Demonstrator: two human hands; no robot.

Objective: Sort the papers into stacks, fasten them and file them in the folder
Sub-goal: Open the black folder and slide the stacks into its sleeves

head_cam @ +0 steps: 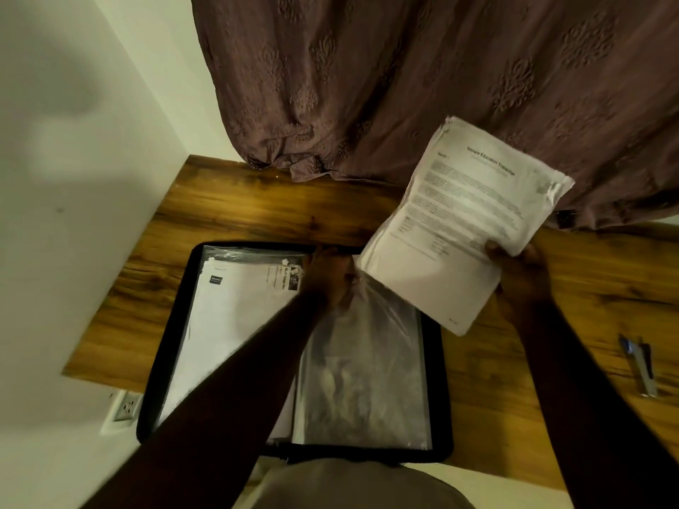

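Head view: gripping paper stack [466, 222] by its near edge in right hand [521, 273], thumb on top, lifted off the table [257, 207], one corner just beside left hand [330, 273]. Pinching the far edge of clear sleeve [367, 361] with left hand, plastic tented up to it. Beneath left hand, folder [172, 325] lying open. Best now: keep sleeve mouth pulled wide, lead with that corner, slide in square, mind the curled far corner.

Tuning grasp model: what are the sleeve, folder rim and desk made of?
Sleeve: clear glossy plastic film, likely; see-through, wrinkled, glare. Folder rim: black, matte, maybe fabric; blurred. Desk: wood or wood-look laminate; grain and knots show.
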